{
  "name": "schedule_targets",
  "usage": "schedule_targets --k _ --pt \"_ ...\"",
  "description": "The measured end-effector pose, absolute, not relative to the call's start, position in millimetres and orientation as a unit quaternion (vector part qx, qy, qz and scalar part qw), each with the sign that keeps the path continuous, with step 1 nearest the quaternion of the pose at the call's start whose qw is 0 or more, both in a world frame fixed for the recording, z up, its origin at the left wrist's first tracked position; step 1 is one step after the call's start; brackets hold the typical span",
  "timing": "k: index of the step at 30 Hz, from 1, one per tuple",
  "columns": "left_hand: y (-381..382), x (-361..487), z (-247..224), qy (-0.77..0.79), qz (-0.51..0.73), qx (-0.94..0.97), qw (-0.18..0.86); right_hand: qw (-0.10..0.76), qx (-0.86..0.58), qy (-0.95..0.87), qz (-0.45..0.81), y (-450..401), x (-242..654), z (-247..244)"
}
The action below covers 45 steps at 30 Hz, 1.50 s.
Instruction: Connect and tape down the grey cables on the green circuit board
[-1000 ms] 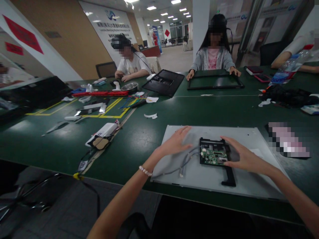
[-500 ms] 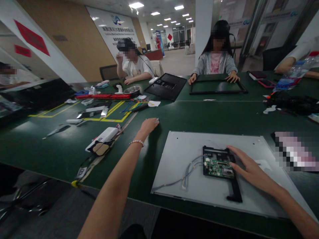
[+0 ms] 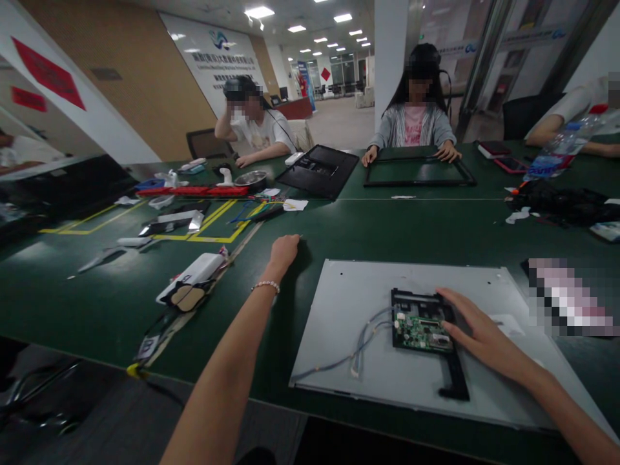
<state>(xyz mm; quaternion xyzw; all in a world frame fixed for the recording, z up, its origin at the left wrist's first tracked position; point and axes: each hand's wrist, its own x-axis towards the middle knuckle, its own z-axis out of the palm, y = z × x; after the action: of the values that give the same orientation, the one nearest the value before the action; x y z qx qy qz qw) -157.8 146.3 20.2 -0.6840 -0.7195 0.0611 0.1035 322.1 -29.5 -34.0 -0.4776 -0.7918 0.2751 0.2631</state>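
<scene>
A green circuit board (image 3: pixel 420 332) sits on a black plastic bracket (image 3: pixel 453 371), over a large pale flat panel (image 3: pixel 339 310). My right hand (image 3: pixel 477 329) is at the bracket's right side, thumb by the board's edge and index finger along the bracket's upper edge; its other fingers are mostly hidden. Thin grey-blue cables (image 3: pixel 361 345) run from the board to the left across the panel. Beyond the panel's upper left corner, my left hand (image 3: pixel 285 253) is closed over the green table, fingertips pinched. Whatever it holds is too small to make out.
A white device (image 3: pixel 196 278) with a cord lies left of my left arm. Farther off are coloured wires (image 3: pixel 259 210), a red strip (image 3: pixel 194 190) and a black panel (image 3: pixel 322 169). A co-worker's hands rest on a black frame (image 3: pixel 419 184). A plastic bottle (image 3: pixel 557 155) stands right.
My left hand has drawn slightly back and left, its fingertips closed. The right hand stays at the bracket. The whole view has shifted a little.
</scene>
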Motion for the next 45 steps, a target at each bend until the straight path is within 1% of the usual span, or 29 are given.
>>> schedule_targets --k 6,12,14,24,30,34,38,42,45 --pt "116.5 -132.1 24.3 -0.673 0.041 -0.733 0.09 0.257 -0.477 -0.796 0.269 -30.6 321.7 -31.5" --pt "69.1 -84.6 13.4 -0.54 0.009 -0.841 0.037 0.251 -0.476 -0.799 0.269 -32.0 321.4 -28.6" --pt "57.4 -74.2 9.9 -0.52 0.009 -0.854 0.025 0.25 -0.471 -0.802 0.269 -32.7 320.9 -28.1" --pt "34.3 -50.7 12.8 -0.545 -0.009 -0.838 0.031 0.253 -0.462 -0.811 0.255 -31.7 323.2 -31.4" --pt "26.0 -55.3 10.7 -0.56 -0.076 -0.824 0.038 0.243 -0.457 -0.818 0.252 -33.0 324.7 -28.4" --pt "9.5 -66.0 10.1 -0.562 -0.109 -0.818 0.055 0.251 -0.447 -0.83 0.219 -27.6 320.7 -19.2" --pt "-11.6 -67.5 10.4 -0.555 -0.114 -0.821 0.063 0.248 -0.394 -0.865 0.187 -4.5 290.2 1.6" --pt "-26.6 -60.3 12.0 -0.539 -0.112 -0.833 0.059 0.216 -0.286 -0.918 0.167 26.6 227.5 27.6" --pt "-34.8 -55.6 13.7 -0.538 -0.104 -0.835 0.051 0.204 -0.259 -0.928 0.175 40.4 177.6 44.6"
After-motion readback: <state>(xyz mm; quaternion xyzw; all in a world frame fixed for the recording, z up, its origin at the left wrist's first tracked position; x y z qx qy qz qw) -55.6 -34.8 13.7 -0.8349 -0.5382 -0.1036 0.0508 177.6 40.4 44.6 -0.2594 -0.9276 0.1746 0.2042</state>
